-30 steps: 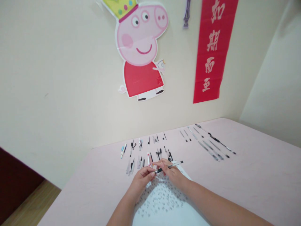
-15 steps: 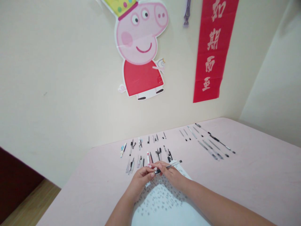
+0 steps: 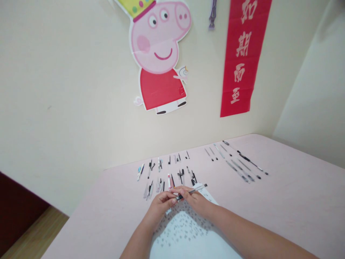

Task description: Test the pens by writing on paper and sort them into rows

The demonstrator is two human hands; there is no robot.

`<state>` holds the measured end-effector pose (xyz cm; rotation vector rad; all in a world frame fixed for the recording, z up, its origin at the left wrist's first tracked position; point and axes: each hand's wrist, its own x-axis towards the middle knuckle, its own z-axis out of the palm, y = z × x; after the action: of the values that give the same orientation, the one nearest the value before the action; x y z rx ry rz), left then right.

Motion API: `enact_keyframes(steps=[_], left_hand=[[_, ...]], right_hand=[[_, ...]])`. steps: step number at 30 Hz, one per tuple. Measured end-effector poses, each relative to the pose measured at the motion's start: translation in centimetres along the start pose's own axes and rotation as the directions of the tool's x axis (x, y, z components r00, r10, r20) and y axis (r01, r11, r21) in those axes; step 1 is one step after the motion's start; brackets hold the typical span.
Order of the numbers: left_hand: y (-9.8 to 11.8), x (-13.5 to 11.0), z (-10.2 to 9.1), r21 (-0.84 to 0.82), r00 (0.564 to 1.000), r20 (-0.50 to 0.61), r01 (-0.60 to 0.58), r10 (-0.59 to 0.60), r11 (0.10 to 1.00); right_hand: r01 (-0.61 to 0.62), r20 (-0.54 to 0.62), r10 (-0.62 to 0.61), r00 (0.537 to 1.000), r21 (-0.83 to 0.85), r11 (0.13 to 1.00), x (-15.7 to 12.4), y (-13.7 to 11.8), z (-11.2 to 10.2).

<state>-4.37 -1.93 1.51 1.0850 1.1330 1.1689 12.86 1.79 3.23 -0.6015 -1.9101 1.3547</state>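
Note:
A pen point(image 3: 195, 189) with a clear barrel and black ends lies slantwise across my two hands, above a sheet of paper point(image 3: 183, 244) covered in small dark handwriting. My left hand point(image 3: 163, 203) pinches its dark lower-left end between thumb and fingers. My right hand point(image 3: 194, 200) is closed around the barrel, the thumb and fingers near the dark part. The pen's far end sticks out past the right hand. Just beyond the fingers stands a white and red marker-like pen point(image 3: 169, 181), lying on the table, partly hidden by my hands.
Sets of pen parts and caps point(image 3: 180, 176) lie in rows on the pink table point(image 3: 283, 201) beyond my hands. Several pens and refills point(image 3: 242, 167) are laid out at the back right. A wall with a cartoon pig cutout point(image 3: 163, 86) and a red banner point(image 3: 239, 72) rises behind.
The view has shifted very slightly. Both hands keep their hold on the pen, with barely any movement.

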Motion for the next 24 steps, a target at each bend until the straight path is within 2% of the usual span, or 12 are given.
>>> enact_keyframes(steps=[8, 24], left_hand=[[-0.13, 0.07, -0.11, 0.025, 1.000, -0.005, -0.006, 0.006, 1.000], [0.10, 0.01, -0.04, 0.045, 1.000, 0.009, -0.010, 0.010, 0.999]], right_hand=[[0.021, -0.003, -0.021, 1.000, -0.012, 1.000, -0.05, 0.34, -0.01], [-0.042, 0.006, 0.042, 0.999, 0.026, 0.999, -0.16, 0.54, 0.22]])
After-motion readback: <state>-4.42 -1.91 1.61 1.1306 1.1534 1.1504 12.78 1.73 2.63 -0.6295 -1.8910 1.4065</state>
